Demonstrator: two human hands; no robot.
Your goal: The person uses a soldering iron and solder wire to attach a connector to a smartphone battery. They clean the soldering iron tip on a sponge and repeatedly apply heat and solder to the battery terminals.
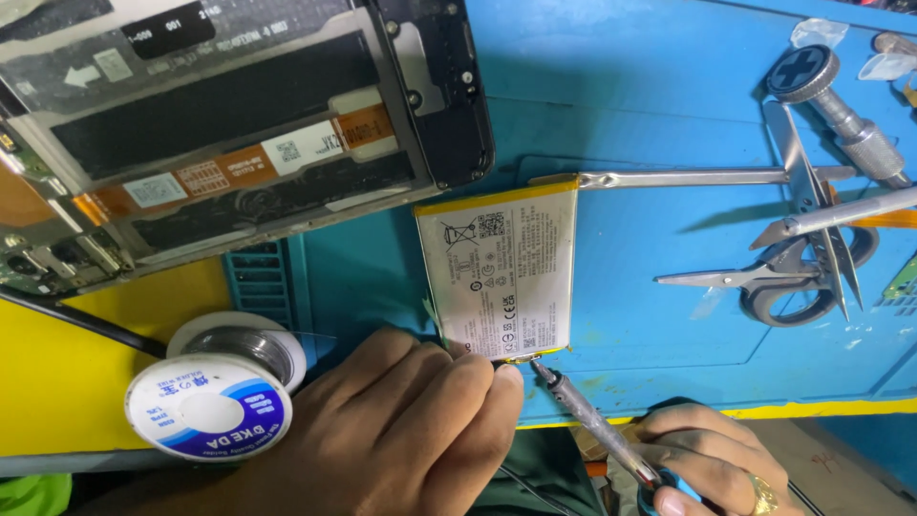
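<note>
Fingers of left hand pinch closed on battery edge, steadying it on blue mat, while right hand grips soldering iron, tip at 1 corner terminal.

Blue work mat, w/ battery, scissors, tweezers, solder spool, screwdriver

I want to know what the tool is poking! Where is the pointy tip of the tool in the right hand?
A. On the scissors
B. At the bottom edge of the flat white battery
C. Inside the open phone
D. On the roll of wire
B: the right hand holds the soldering iron with its tip at the battery bottom edge, beside the left hand fingertips.
</note>
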